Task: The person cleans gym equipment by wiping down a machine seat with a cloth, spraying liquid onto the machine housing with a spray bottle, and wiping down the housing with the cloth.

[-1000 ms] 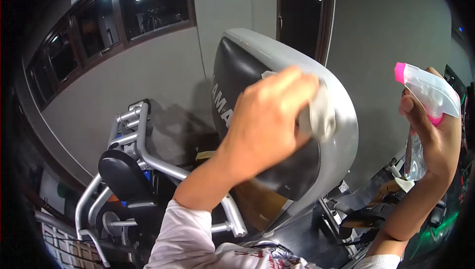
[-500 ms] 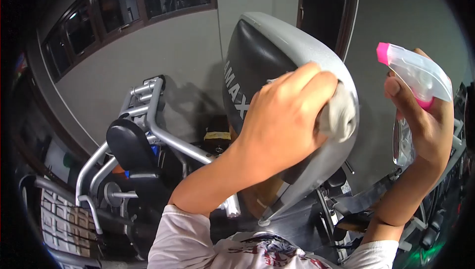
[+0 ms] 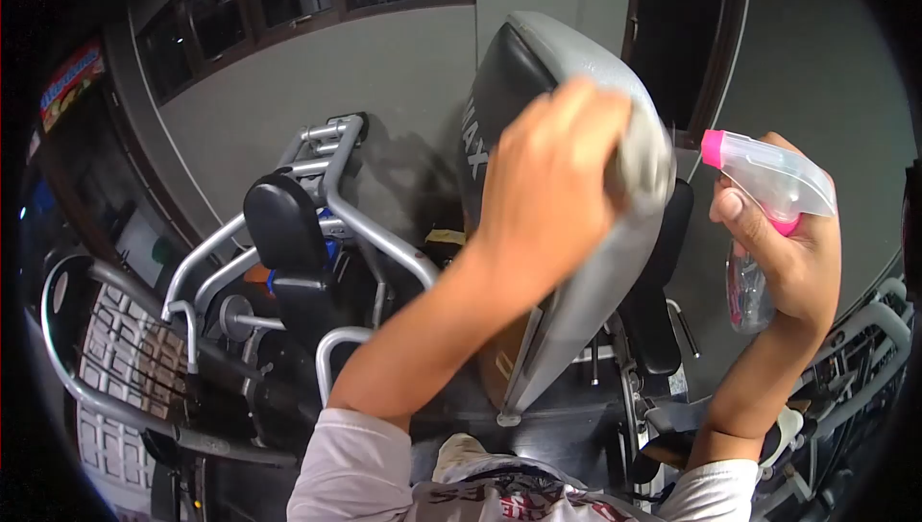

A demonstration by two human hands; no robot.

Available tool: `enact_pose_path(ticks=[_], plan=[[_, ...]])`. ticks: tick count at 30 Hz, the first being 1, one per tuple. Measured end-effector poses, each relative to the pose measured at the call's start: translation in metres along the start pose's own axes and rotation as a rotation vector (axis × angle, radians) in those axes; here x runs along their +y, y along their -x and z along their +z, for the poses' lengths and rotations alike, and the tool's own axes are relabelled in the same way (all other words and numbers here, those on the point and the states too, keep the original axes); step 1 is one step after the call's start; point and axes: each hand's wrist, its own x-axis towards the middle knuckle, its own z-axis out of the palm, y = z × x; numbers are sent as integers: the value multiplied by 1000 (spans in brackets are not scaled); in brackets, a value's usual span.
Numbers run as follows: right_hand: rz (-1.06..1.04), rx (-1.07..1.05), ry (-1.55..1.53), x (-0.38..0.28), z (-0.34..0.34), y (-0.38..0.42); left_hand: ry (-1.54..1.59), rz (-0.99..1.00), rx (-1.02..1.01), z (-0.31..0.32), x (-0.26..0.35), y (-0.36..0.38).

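Note:
My left hand (image 3: 552, 186) is closed around a grey cloth (image 3: 642, 157) and presses it against the silver edge of a tall machine cover (image 3: 607, 282). The cover's dark face carries partly hidden white lettering. Hand and cloth are a little blurred by motion. On the right, my right hand (image 3: 792, 243) grips a clear spray bottle (image 3: 749, 287) by its neck. Its pink nozzle points left, toward the cover. The bottle stands apart from the cover, roughly upright.
Left of the cover stands a silver-framed machine with a black padded seat back (image 3: 283, 224). Another black pad (image 3: 663, 282) is just behind the cover on the right. More gym frames (image 3: 855, 368) fill the lower right. A grey wall (image 3: 317, 71) with windows lies behind.
The view has shifted, with the machines now further right and the spray bottle lower and more left. My left hand and cloth have moved slightly up along the cover's edge.

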Motion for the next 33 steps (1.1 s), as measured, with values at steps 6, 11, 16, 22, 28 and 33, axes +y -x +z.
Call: enact_pose_path(ticks=[6, 11, 16, 22, 28, 33], plan=[[21, 29, -88, 23, -10, 18, -123, -3, -161, 0, 29, 9], [51, 173, -1, 17, -24, 42, -326, 105, -388, 26, 69, 102], [6, 212, 86, 18, -37, 78, -305, 193, -154, 20, 54, 61], [63, 266, -33, 14, -38, 99, -261, -150, -130, 37, 17, -54], [57, 239, -36, 26, -57, 122, -428, -198, -317, 36, 32, -57], [29, 252, -48, 36, -66, 134, -418, 154, -504, 23, 82, 52]])
